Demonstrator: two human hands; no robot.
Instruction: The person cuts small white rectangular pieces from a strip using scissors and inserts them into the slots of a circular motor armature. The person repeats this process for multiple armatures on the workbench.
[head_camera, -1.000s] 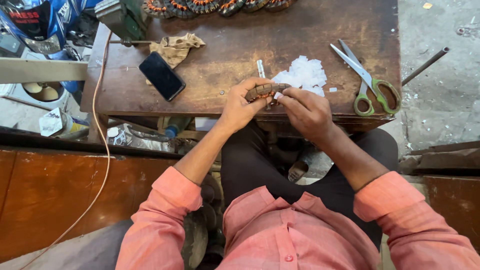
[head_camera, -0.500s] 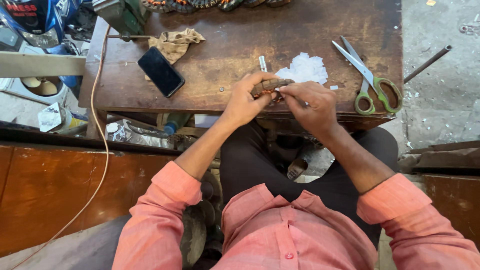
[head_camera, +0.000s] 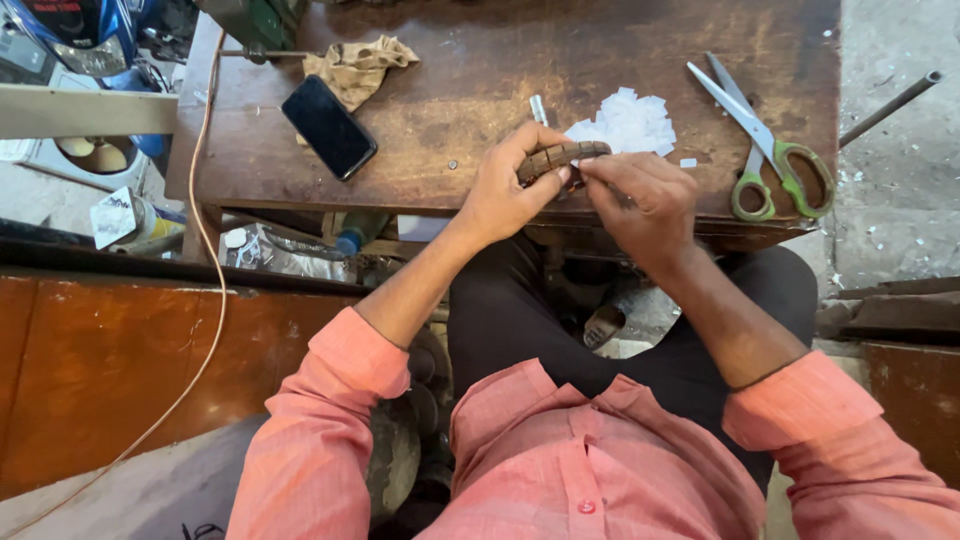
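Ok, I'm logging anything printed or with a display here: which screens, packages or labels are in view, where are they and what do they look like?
Phone: flat black rectangle, screen dark, on the wooden table left of the hands.
Small package: white, diamond-like face with dark print, on the floor left of the table.
No signs visible.

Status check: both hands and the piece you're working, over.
Left hand gripping brown ridged piece above table edge. Right hand pinching its near end. White paper scraps just behind, scissors to the right; nothing blocking.
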